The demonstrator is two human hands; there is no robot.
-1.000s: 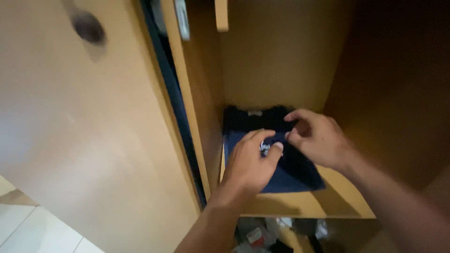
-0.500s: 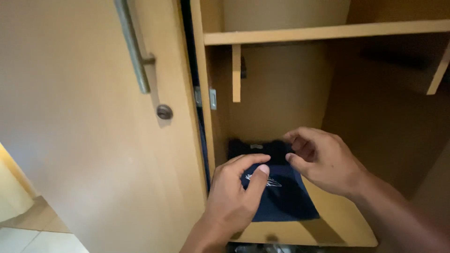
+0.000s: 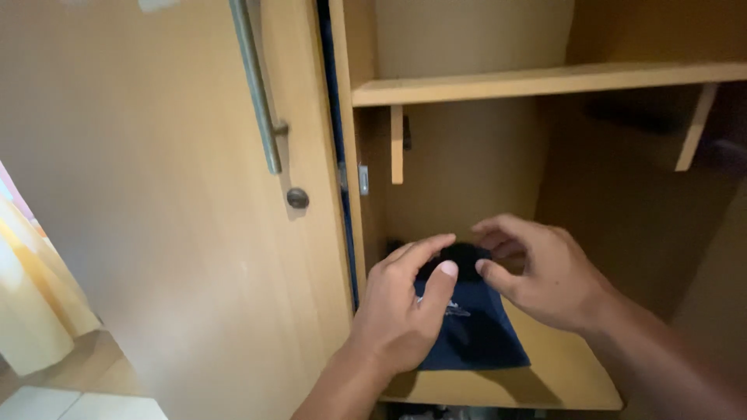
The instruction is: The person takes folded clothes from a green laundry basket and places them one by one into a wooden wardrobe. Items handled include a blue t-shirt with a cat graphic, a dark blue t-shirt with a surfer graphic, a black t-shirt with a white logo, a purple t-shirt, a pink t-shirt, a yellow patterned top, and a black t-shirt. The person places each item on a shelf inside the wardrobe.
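A folded dark blue garment (image 3: 478, 334) with a small white print lies on the lower wooden shelf (image 3: 560, 381) inside a wardrobe. My left hand (image 3: 405, 311) hovers over its left part, fingers spread and slightly curled, holding nothing. Over the garment's right back corner is my right hand (image 3: 545, 276), fingers apart and empty. Both hands hide the back of the garment.
The wardrobe's closed left door (image 3: 171, 202) carries a vertical metal handle (image 3: 261, 93) and a round lock (image 3: 297, 197). An upper shelf (image 3: 545, 81) spans the compartment above the hands. A yellowish curtain (image 3: 31, 288) hangs at the far left over a tiled floor.
The view has tilted upward, showing the upper shelf and door handle. Both hands have lifted off the garment and drawn back a little, fingers spreading.
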